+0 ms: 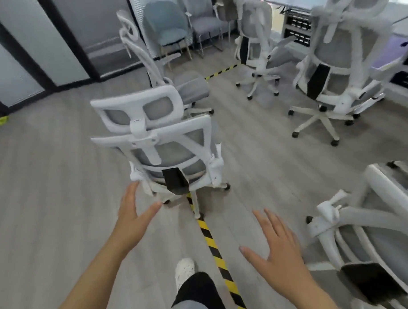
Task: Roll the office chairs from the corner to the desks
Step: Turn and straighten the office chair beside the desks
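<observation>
A white-framed office chair with grey mesh back stands just ahead of me, its back towards me, over the striped floor tape. My left hand is spread open just below the chair's left rear corner, fingertips close to the frame, holding nothing. My right hand is spread open in the air to the right of the chair, apart from it. A second chair stands behind the first. Two more chairs stand at the desk on the far right.
Another white chair crowds my near right. Yellow-black tape runs across the grey wood floor. Two plain chairs stand by the glass partition at the back left. My foot in a white shoe is below.
</observation>
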`<state>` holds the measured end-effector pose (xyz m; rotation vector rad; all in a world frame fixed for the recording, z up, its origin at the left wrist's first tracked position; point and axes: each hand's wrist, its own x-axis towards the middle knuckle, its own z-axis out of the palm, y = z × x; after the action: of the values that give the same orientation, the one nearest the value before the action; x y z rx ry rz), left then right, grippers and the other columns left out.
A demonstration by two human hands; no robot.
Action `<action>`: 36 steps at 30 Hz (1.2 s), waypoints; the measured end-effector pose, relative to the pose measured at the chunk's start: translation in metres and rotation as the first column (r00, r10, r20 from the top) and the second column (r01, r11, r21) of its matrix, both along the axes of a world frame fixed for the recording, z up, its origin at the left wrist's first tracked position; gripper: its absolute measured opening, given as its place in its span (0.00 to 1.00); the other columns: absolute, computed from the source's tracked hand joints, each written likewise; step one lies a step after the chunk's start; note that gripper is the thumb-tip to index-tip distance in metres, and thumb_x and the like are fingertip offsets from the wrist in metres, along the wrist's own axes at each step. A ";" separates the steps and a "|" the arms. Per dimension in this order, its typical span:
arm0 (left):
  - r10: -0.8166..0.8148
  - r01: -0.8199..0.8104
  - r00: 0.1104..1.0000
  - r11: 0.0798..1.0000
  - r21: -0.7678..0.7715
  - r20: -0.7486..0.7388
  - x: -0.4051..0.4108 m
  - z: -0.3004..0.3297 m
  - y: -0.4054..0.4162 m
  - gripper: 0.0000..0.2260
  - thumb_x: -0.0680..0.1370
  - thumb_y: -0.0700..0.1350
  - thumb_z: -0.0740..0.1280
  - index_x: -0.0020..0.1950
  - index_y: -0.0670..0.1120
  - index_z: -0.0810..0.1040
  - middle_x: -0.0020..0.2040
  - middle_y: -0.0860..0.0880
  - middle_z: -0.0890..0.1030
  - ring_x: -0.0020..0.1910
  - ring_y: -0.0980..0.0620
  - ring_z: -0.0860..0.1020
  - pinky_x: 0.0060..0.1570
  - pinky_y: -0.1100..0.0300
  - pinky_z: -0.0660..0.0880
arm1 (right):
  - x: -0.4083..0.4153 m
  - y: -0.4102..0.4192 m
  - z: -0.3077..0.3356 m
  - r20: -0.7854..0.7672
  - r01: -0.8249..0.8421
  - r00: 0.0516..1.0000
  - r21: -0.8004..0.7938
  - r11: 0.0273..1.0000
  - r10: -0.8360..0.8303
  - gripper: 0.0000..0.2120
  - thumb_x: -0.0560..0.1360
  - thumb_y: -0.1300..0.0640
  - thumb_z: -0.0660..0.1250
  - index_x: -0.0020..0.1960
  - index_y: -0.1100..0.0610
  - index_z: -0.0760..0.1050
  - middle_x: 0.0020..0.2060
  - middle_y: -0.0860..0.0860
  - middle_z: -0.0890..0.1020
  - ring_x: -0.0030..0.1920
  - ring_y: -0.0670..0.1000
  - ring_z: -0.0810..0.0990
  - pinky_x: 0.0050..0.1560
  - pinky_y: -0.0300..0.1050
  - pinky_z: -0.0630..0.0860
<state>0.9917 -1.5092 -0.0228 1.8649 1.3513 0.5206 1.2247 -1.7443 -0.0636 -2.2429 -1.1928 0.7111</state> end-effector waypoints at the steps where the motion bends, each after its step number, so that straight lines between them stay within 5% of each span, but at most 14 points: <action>1: 0.014 -0.014 1.000 1.000 -0.004 0.011 -0.004 -0.001 0.019 0.34 0.75 0.57 0.69 0.77 0.60 0.54 0.74 0.62 0.55 0.73 0.60 0.56 0.72 0.53 0.57 | 0.000 0.017 0.002 -0.003 -0.004 1.000 0.002 1.000 0.004 0.36 0.73 0.30 0.59 0.72 0.29 0.39 0.78 0.38 0.43 0.78 0.45 0.40 0.77 0.52 0.44; 5: 0.059 -0.061 0.998 0.995 0.074 0.031 -0.021 -0.002 0.119 0.33 0.75 0.56 0.70 0.76 0.54 0.58 0.70 0.61 0.61 0.68 0.60 0.60 0.68 0.56 0.60 | 0.001 0.112 0.011 0.054 0.007 0.999 0.020 1.000 -0.008 0.39 0.72 0.30 0.61 0.76 0.34 0.45 0.79 0.41 0.47 0.78 0.47 0.44 0.77 0.55 0.50; 12: -0.020 0.095 0.968 0.953 0.289 -0.250 -0.046 -0.027 0.295 0.31 0.75 0.60 0.68 0.74 0.54 0.64 0.76 0.49 0.63 0.75 0.45 0.59 0.73 0.45 0.57 | -0.003 0.318 0.035 0.264 -0.103 0.957 -0.074 0.992 0.119 0.37 0.74 0.36 0.64 0.78 0.41 0.52 0.79 0.48 0.51 0.79 0.53 0.48 0.76 0.57 0.50; 16: -0.222 0.306 0.931 0.908 0.287 -0.290 -0.036 -0.043 0.347 0.24 0.74 0.54 0.71 0.68 0.51 0.73 0.68 0.49 0.73 0.69 0.44 0.67 0.69 0.47 0.64 | 0.008 0.391 0.038 0.364 -0.099 0.921 -0.124 0.987 0.138 0.36 0.74 0.36 0.64 0.78 0.43 0.54 0.79 0.49 0.53 0.78 0.55 0.51 0.75 0.61 0.53; 21: -0.178 0.244 0.959 0.916 0.319 -0.221 -0.020 -0.056 0.368 0.18 0.73 0.51 0.73 0.62 0.53 0.78 0.61 0.52 0.77 0.65 0.47 0.71 0.63 0.42 0.67 | 0.030 0.440 0.024 0.425 -0.147 0.872 -0.243 0.959 0.241 0.34 0.76 0.35 0.61 0.77 0.42 0.54 0.78 0.47 0.58 0.78 0.56 0.51 0.75 0.60 0.49; 26: -0.187 0.223 0.969 0.942 0.251 -0.161 -0.003 -0.050 0.395 0.18 0.71 0.50 0.75 0.60 0.56 0.78 0.59 0.56 0.77 0.62 0.52 0.72 0.63 0.45 0.70 | 0.057 0.462 -0.006 0.505 -0.202 0.845 -0.004 0.979 0.176 0.25 0.73 0.34 0.64 0.66 0.44 0.74 0.62 0.44 0.78 0.67 0.53 0.71 0.72 0.69 0.54; 32: -0.228 0.266 0.951 0.948 0.175 -0.211 0.030 -0.034 0.423 0.17 0.70 0.50 0.77 0.57 0.58 0.80 0.57 0.61 0.76 0.59 0.56 0.73 0.59 0.55 0.73 | 0.089 0.472 -0.025 0.421 -0.188 0.902 0.191 0.963 0.093 0.22 0.75 0.33 0.60 0.63 0.42 0.76 0.58 0.40 0.79 0.62 0.49 0.73 0.74 0.66 0.43; 36: -0.249 0.282 0.948 0.946 0.159 -0.199 0.059 -0.034 0.450 0.19 0.68 0.50 0.78 0.57 0.61 0.80 0.58 0.67 0.74 0.60 0.59 0.72 0.59 0.60 0.70 | 0.106 0.486 -0.034 0.405 -0.125 0.914 0.274 0.954 0.004 0.21 0.72 0.35 0.60 0.60 0.43 0.78 0.54 0.39 0.81 0.58 0.49 0.77 0.72 0.70 0.47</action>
<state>1.0511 -1.0592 -0.0569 2.2524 1.1652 0.3569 1.3311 -1.2586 -0.0980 -2.1556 -1.4603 0.0737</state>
